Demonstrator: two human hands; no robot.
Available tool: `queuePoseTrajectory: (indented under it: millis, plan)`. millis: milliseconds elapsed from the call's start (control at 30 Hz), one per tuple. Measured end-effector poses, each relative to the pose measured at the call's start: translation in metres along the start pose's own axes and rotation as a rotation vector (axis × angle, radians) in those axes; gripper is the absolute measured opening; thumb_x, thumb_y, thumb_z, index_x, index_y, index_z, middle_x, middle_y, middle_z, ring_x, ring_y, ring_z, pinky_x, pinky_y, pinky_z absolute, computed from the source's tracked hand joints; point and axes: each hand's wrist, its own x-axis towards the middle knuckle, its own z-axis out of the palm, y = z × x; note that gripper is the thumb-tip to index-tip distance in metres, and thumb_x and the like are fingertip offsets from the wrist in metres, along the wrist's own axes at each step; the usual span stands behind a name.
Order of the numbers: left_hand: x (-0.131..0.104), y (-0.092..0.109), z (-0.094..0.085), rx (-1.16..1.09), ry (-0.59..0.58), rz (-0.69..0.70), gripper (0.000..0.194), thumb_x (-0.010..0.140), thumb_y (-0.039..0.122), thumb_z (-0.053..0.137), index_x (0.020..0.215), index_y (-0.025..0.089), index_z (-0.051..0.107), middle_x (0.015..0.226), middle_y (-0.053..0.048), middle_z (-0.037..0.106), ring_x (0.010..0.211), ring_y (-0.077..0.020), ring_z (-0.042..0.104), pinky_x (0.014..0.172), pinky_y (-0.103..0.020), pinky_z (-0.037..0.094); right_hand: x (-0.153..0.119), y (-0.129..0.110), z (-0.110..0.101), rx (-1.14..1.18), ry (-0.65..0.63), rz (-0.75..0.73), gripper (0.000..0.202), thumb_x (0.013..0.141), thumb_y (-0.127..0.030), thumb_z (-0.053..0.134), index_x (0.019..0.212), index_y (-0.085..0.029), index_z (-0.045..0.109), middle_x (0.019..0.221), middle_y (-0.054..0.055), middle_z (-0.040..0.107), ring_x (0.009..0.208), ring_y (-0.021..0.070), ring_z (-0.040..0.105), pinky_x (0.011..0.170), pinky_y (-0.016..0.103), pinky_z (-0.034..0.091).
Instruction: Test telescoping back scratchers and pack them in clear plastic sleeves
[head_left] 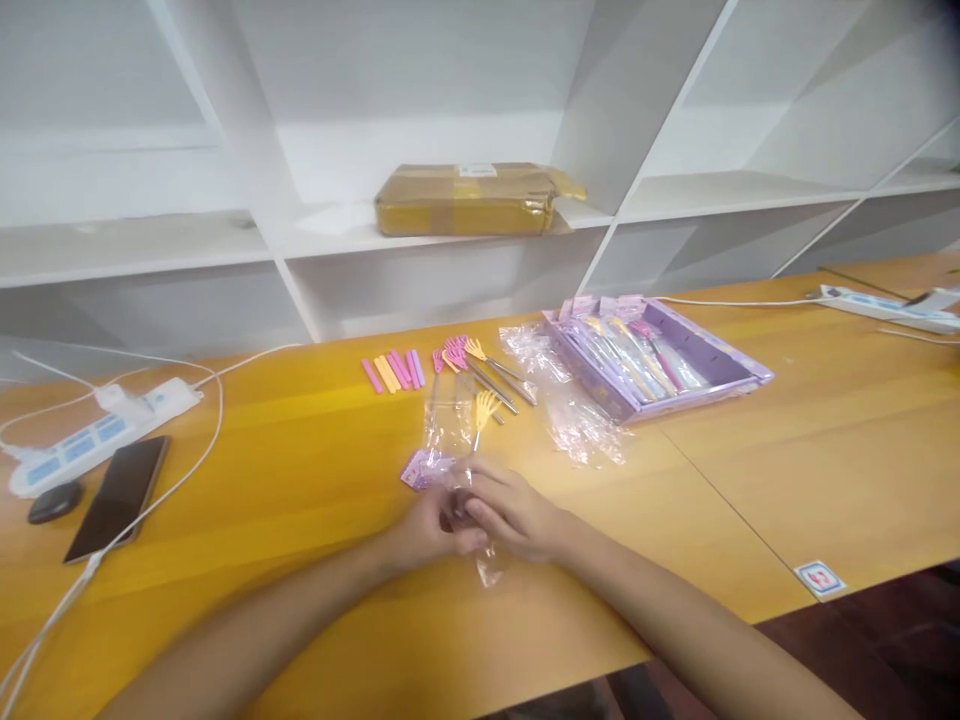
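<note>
My left hand (435,523) and my right hand (517,508) meet near the middle of the wooden table, both closed on a clear plastic bag (489,568). A yellow hand-shaped scratcher (486,408) with a metal rod points away from my right hand, its lower end hidden by the fingers. Beside my left hand lie purple cards (415,468), partly under clear plastic. Farther back are pink scratcher heads (454,352) and a yellow one with metal rods (495,388). To their left sit several pink, yellow and purple tubes (394,370).
A purple box (705,350) of bagged scratchers stands at the right, with loose clear bags (585,425) beside it. At the left are a phone (120,495), a black mouse (55,502), cables and a power strip (105,435). A cardboard box (465,205) rests on the shelf.
</note>
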Motion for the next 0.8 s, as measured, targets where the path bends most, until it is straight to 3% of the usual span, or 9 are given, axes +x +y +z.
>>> queuePoseTrajectory:
  millis: [67,167,333,400,467,533,600,700,800]
  plan:
    - [0.001,0.003,-0.004,-0.002,0.006,0.002,0.038,0.088,0.044,0.078,0.12,0.026,0.07,0.111,-0.01,0.075,0.105,-0.0278,0.073,0.089,-0.039,0.058,-0.001,0.003,-0.003,-0.094,-0.023,-0.077,0.044,0.114,-0.039,0.035,0.149,-0.022,0.054,0.123,0.015,0.06,0.113,0.0232,0.06,0.097,0.038,0.055]
    - [0.003,0.008,-0.011,0.024,0.015,0.009,0.042,0.081,0.031,0.084,0.121,0.028,0.071,0.125,-0.01,0.073,0.122,-0.03,0.068,0.098,-0.039,0.055,-0.002,0.002,-0.006,-0.276,-0.062,-0.124,0.05,0.113,-0.041,0.037,0.159,-0.023,0.046,0.118,0.013,0.061,0.107,0.0229,0.06,0.09,0.037,0.055]
    - [0.006,0.009,-0.009,0.052,0.016,-0.009,0.036,0.078,0.029,0.081,0.113,0.025,0.072,0.118,-0.008,0.073,0.112,-0.0292,0.069,0.089,-0.036,0.056,-0.001,-0.005,-0.003,-0.334,-0.03,-0.069,0.051,0.113,-0.052,0.031,0.142,-0.022,0.06,0.107,0.012,0.06,0.097,0.0242,0.058,0.084,0.04,0.053]
    - [0.005,0.007,-0.007,0.043,0.031,-0.015,0.038,0.08,0.03,0.079,0.116,0.024,0.069,0.112,-0.007,0.071,0.104,-0.0262,0.07,0.086,-0.035,0.056,-0.002,-0.004,-0.003,-0.312,0.096,0.011,0.036,0.112,-0.04,0.035,0.126,-0.021,0.063,0.104,0.011,0.06,0.094,0.023,0.058,0.082,0.039,0.051]
    - [0.003,0.005,-0.007,0.03,0.058,-0.032,0.035,0.082,0.033,0.076,0.114,0.022,0.065,0.103,-0.005,0.069,0.088,-0.0198,0.068,0.078,-0.031,0.055,-0.004,0.0,-0.004,-0.296,0.26,0.196,0.019,0.11,-0.029,0.042,0.11,-0.022,0.06,0.098,0.008,0.059,0.086,0.0198,0.057,0.077,0.035,0.048]
    - [0.0,0.002,-0.01,0.028,0.089,-0.063,0.03,0.086,0.035,0.074,0.111,0.022,0.062,0.094,-0.002,0.065,0.071,-0.0129,0.06,0.066,-0.025,0.05,-0.005,0.007,-0.007,-0.257,0.378,0.441,0.013,0.108,-0.033,0.049,0.101,-0.022,0.053,0.088,0.003,0.055,0.073,0.0165,0.051,0.068,0.032,0.043]
    - [-0.002,0.001,-0.013,0.034,0.113,-0.092,0.028,0.09,0.038,0.071,0.109,0.021,0.06,0.086,0.0,0.06,0.06,-0.0089,0.051,0.057,-0.022,0.042,-0.004,0.014,-0.01,-0.153,0.403,0.627,0.022,0.105,-0.044,0.057,0.104,-0.022,0.051,0.085,0.0,0.054,0.068,0.0149,0.048,0.064,0.031,0.041]
    - [-0.003,0.0,-0.014,0.049,0.123,-0.106,0.025,0.093,0.039,0.07,0.106,0.021,0.059,0.077,0.004,0.054,0.055,-0.0075,0.043,0.052,-0.021,0.035,-0.001,0.022,-0.01,0.088,0.354,0.681,0.037,0.102,-0.057,0.061,0.108,-0.021,0.056,0.091,0.001,0.06,0.075,0.0154,0.054,0.069,0.03,0.044]
    - [0.0,0.0,-0.009,0.059,0.105,-0.076,0.022,0.089,0.034,0.074,0.097,0.021,0.058,0.077,0.004,0.052,0.059,-0.0079,0.043,0.056,-0.021,0.037,0.002,0.023,-0.001,0.228,0.333,0.638,0.045,0.102,-0.064,0.058,0.095,-0.02,0.06,0.089,0.002,0.061,0.08,0.0156,0.054,0.073,0.029,0.045]
